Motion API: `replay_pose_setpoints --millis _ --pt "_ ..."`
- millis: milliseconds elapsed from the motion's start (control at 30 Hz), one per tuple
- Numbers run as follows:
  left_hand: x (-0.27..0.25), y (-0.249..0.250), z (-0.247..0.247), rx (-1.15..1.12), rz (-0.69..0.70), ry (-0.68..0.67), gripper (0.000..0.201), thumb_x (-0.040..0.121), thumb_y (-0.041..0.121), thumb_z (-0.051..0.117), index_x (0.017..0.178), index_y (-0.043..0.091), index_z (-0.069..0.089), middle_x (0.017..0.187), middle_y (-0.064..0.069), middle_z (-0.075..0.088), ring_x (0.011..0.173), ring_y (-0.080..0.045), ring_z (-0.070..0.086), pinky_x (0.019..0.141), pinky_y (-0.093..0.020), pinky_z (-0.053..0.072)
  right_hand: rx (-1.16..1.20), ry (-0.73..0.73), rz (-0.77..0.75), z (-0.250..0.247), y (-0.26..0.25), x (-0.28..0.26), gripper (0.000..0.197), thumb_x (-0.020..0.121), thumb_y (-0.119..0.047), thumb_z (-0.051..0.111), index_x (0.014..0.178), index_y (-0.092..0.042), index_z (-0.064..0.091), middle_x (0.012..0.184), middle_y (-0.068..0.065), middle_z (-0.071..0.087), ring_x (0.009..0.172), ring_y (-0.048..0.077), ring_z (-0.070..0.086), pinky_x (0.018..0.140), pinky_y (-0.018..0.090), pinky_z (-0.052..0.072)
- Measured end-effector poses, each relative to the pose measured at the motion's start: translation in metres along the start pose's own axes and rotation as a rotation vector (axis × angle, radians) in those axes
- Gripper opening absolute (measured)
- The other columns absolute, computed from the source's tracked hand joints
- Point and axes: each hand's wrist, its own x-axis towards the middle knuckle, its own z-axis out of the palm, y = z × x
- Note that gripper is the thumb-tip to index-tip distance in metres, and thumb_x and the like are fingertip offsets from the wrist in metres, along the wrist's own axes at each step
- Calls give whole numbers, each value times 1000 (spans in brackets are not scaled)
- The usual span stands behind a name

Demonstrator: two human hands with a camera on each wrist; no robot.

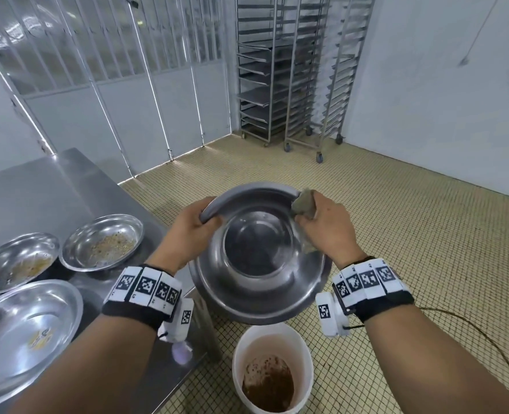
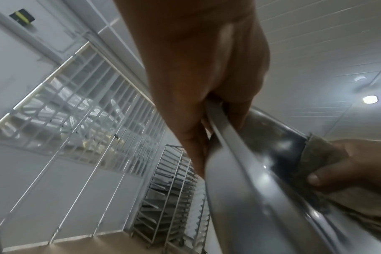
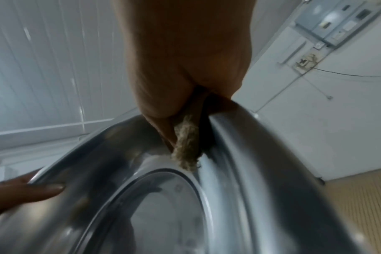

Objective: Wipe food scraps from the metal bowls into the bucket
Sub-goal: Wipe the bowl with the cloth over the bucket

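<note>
Over bucket [image 1: 272, 339]: left hand [image 1: 187, 225] grips bowl [image 1: 259, 282], right hand [image 1: 324, 225] cloth [image 1: 302, 204].

Bright, even, cool indoor light; round ceiling lamp [image 2: 370, 99] lit. Soft glare on bowl [image 1: 262, 282] steel. Wrist views motion-blurred, soft (edges worst). Head view sharp, wide-angle bowing at borders.

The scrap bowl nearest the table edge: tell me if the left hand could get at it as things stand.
Probably not yet. The left hand grips the held bowl's rim while the right hand wipes it. The scrap bowl lies open on the table beside it, unblocked.
</note>
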Motion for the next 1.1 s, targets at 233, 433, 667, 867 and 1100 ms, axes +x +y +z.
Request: replay_pose_setpoints --millis 233,433,667,867,1100 --pt "-10 -9 16 -302 -186 389 21 98 7 60 95 23 73 86 -8 74 78 -25 70 72 -43 58 425 175 287 26 12 -21 14 92 -23 73 101 -26 62 88 -13 66 81 5 67 61 13 48" --pt "-14 -4 19 -120 -100 239 19 99 10 61 87 22 69 71 2 68 61 -9 62 56 -25 50 375 145 327 24 17 -11 17 90 -30 74 102 -26 63 87 -10 68 79 9 69 66 26 57" --pt "-11 0 28 -383 -136 456 14 100 10 61 101 16 73 83 -3 72 74 -15 67 67 -32 56 478 213 354 21 12 -10 23 90 -30 75 108 -21 63 92 -11 67 85 10 68 73 27 58" --pt "-8 -9 18 -187 -122 286 15 97 13 60 100 26 64 93 -4 69 87 -27 67 78 -47 57 426 158 304 20 23 -14 17 91 -20 68 107 -22 64 94 -8 68 87 13 68 82 36 60" --pt "-5 4 3 -128 -29 19 20 94 2 62 86 17 72 70 1 64 65 -11 58 60 -25 47 142 -1 93 8 10 -4 23 91 -24 72 112 -20 62 93 -10 63 83 11 59 71 22 41"
